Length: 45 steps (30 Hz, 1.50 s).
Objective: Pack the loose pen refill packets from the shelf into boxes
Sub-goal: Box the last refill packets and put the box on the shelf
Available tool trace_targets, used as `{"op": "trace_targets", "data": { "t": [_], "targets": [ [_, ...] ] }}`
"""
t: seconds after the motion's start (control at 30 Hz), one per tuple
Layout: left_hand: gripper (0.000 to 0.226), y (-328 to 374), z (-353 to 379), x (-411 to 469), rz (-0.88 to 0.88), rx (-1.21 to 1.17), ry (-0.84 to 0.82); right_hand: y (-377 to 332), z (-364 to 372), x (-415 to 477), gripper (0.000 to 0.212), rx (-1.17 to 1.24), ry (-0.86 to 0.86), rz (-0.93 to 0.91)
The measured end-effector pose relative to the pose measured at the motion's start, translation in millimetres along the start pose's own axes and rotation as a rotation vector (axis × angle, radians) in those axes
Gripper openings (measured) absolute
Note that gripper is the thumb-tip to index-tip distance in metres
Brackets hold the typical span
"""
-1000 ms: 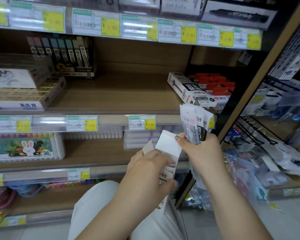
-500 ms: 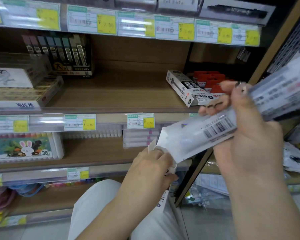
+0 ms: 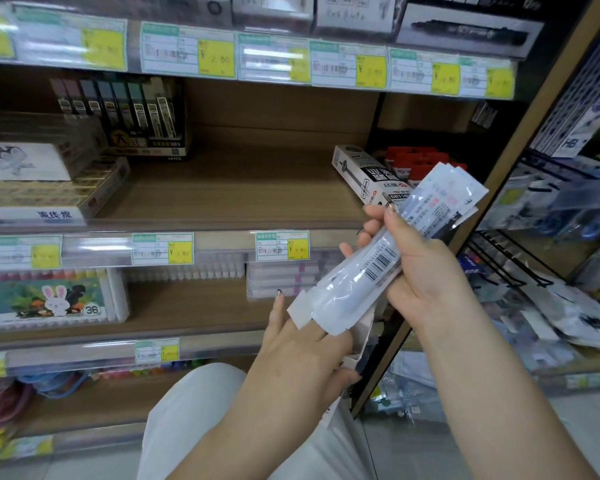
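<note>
Several packets (image 3: 361,277) gripped in the right hand (image 3: 426,282) now slant toward seven o'clock, reaching the box (image 3: 359,341) that the left hand (image 3: 302,358) holds.

Crayon box (image 3: 49,299) with rabbit picture, lower left; dark lead tubes (image 3: 129,109), upper left; yellow price tags (image 3: 215,58); black wire hooks (image 3: 506,258), right.

Light was bright and even, coming from overhead. White streaks of glare ran along the top tag strip (image 3: 274,53) and the middle strip (image 3: 94,249). The shelf back (image 3: 278,105) sat in soft shade, and the right bay (image 3: 426,129) was dark. The packets (image 3: 371,271) gleamed with pale reflections. Print on the tags (image 3: 215,58) was soft, worst at the left edge. The upright (image 3: 548,109) leaned from wide-angle bending. The lowest shelf (image 3: 84,403) was dim and smeared.
</note>
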<state>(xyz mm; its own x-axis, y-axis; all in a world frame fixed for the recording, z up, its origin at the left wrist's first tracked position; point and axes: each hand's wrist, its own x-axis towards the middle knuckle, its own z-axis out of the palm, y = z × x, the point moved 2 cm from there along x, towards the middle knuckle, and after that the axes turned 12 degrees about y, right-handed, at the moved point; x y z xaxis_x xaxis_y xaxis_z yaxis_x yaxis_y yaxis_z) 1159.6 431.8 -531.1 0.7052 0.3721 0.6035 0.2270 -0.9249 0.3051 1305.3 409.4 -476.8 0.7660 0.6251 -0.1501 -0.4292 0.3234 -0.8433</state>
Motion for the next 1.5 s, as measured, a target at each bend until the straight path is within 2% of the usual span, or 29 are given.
{"op": "trace_targets", "data": {
  "t": [0.17, 0.33, 0.73, 1.03, 1.2, 1.37, 1.5],
  "targets": [
    [0.043, -1, 7, -6, -0.071, 0.001, 0.124, -5, -8, -2, 0.019, -0.120, -0.140, -0.178],
    [0.026, -4, 13, -11, -0.109, 0.033, 0.227, -9, -13, -2, 0.017, -0.237, -0.294, -0.324],
    [0.024, -2, 24, -6, 0.001, 0.068, 0.081, -17, -3, -15, 0.018, -0.425, -0.393, -0.537],
    [0.026, -7, 26, -3, -0.059, 0.013, 0.073, -13, -3, -23, 0.016, -0.384, -0.421, -0.440],
    [0.023, -5, 28, -5, -0.020, 0.038, 0.062, -17, -3, -22, 0.009, -0.365, -0.345, -0.367],
    [0.022, -1, 28, -5, -0.010, 0.046, 0.058, -14, -3, -18, 0.007, -0.507, -0.207, -0.434],
    [0.022, -3, 25, -3, -0.052, 0.011, 0.049, -3, -5, -20, 0.005, -0.601, -0.203, -0.407]
  ]
}}
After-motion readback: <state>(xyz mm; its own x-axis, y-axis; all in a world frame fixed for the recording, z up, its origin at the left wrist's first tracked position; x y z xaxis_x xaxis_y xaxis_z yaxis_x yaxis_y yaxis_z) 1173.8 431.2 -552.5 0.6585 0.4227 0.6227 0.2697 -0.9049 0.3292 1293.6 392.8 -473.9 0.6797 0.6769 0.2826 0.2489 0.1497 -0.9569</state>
